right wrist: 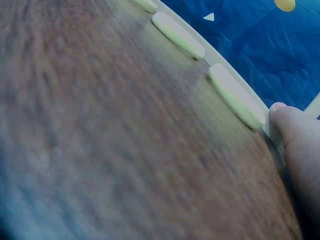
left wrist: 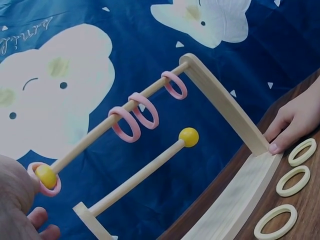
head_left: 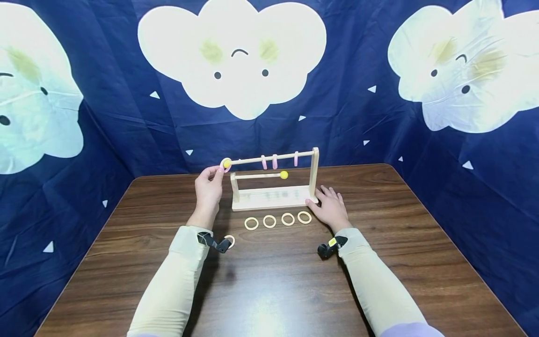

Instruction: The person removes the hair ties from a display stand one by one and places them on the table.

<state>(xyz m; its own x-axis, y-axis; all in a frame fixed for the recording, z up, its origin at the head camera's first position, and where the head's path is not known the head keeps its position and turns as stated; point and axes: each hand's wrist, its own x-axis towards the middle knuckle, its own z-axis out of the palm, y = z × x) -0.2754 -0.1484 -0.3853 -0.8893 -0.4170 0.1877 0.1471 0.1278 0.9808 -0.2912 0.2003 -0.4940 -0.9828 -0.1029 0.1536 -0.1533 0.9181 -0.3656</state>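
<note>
A wooden ring stand [head_left: 271,200] has two rods, one above the other, each tipped with a yellow ball. Three pink rings [left wrist: 125,125] hang from the upper rod [left wrist: 95,137]. At that rod's free left end, my left hand [head_left: 209,188] pinches another pink ring [left wrist: 59,186] by its edge; the ring encircles the yellow ball [left wrist: 46,176]. The lower rod [head_left: 261,176] carries no rings. My right hand [head_left: 330,208] holds the right end of the stand's base, its thumb [right wrist: 292,127] at the front corner and its fingers by the post [head_left: 314,173].
Several pale wooden rings [head_left: 269,222] lie in a row on the table before the base. One more pale ring [head_left: 231,239] is partly hidden behind the left wrist camera [head_left: 220,244]. A blue curtain [head_left: 358,117] with clouds stands behind the brown table [head_left: 269,276].
</note>
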